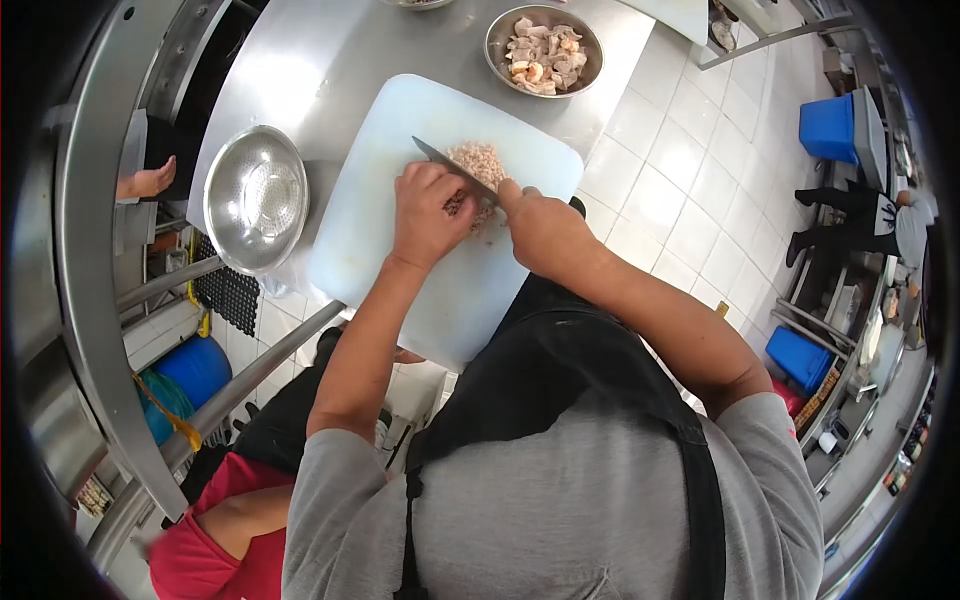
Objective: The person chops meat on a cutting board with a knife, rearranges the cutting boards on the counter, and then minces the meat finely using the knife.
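Note:
On a white cutting board (440, 290) lies a small heap of finely chopped meat (478, 160). My right hand (545, 232) is wrapped round the handle of a knife (450, 163), its blade crossing the board beside the heap. My left hand (432, 212) rests with curled fingers against a darker piece of food (455, 203) near the blade; the fingers partly hide that piece. Beyond the board, a metal bowl (545, 50) holds larger meat chunks. An empty-looking metal bowl (257, 200) stands left of the board.
The board lies on a steel table (330, 50). A person in a red shirt (215, 520) is close at the lower left, and another person's hand (152, 180) shows at the far left. A person (870, 220) stands far right near shelves and a blue bin (828, 128).

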Action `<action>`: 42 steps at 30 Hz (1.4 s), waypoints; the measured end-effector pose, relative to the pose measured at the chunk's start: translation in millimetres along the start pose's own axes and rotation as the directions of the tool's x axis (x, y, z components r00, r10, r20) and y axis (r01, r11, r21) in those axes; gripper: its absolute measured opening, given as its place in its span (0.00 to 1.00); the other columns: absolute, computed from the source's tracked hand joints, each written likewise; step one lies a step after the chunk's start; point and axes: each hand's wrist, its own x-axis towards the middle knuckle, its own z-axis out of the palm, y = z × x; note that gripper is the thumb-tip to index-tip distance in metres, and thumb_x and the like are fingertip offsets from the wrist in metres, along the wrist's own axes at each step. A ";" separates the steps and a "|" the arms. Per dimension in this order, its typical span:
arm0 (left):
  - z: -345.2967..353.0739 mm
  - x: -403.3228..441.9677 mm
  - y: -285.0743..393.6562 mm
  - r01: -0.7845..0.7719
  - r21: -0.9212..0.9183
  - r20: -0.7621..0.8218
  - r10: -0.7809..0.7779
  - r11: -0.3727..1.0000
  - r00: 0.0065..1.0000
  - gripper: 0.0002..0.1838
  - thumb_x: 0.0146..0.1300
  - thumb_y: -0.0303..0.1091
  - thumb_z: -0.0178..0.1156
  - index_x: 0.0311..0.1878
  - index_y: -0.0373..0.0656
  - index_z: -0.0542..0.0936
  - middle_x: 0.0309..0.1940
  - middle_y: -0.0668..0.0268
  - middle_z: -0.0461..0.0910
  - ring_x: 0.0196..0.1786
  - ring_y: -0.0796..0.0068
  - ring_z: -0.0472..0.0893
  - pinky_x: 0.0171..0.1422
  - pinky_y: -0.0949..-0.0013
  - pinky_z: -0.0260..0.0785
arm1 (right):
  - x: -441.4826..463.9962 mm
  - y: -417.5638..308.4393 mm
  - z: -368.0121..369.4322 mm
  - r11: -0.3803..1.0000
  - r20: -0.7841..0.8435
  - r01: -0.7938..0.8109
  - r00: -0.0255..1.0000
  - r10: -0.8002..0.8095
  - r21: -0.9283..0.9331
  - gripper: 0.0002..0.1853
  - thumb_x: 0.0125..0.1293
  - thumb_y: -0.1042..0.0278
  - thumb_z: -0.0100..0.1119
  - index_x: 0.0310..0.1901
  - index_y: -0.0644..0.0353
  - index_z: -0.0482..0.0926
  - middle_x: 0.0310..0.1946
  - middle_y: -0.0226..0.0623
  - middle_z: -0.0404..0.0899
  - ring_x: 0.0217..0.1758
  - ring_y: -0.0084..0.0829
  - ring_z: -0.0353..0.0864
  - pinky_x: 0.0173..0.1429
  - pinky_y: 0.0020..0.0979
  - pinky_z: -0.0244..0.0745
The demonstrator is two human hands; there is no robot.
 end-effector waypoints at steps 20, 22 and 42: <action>15.8 -12.9 15.7 0.109 0.081 -0.034 -0.107 0.991 0.994 0.06 0.54 0.31 0.75 0.35 0.51 0.88 0.48 0.71 0.81 0.59 0.57 0.78 0.63 0.51 0.65 | 1.6 5.8 -6.3 0.999 0.043 -0.010 0.999 0.008 0.043 0.16 0.69 0.79 0.60 0.56 0.66 0.69 0.44 0.62 0.87 0.48 0.62 0.92 0.51 0.56 0.88; 18.5 -12.5 15.6 0.107 0.006 -0.112 -0.106 0.994 0.988 0.06 0.54 0.31 0.75 0.35 0.51 0.88 0.48 0.71 0.81 0.60 0.57 0.78 0.64 0.50 0.65 | 0.9 2.4 -8.9 0.999 0.052 -0.022 0.998 0.019 0.049 0.16 0.70 0.79 0.59 0.57 0.66 0.69 0.44 0.62 0.88 0.48 0.62 0.92 0.52 0.57 0.87; 14.3 -22.1 0.0 0.179 0.010 -0.052 -0.179 0.984 0.983 0.06 0.53 0.31 0.75 0.33 0.50 0.86 0.48 0.69 0.83 0.60 0.56 0.78 0.64 0.51 0.69 | -17.6 -6.8 -15.8 0.999 -0.006 0.040 0.999 -0.040 0.013 0.14 0.70 0.79 0.58 0.55 0.67 0.71 0.41 0.59 0.84 0.40 0.58 0.92 0.43 0.51 0.90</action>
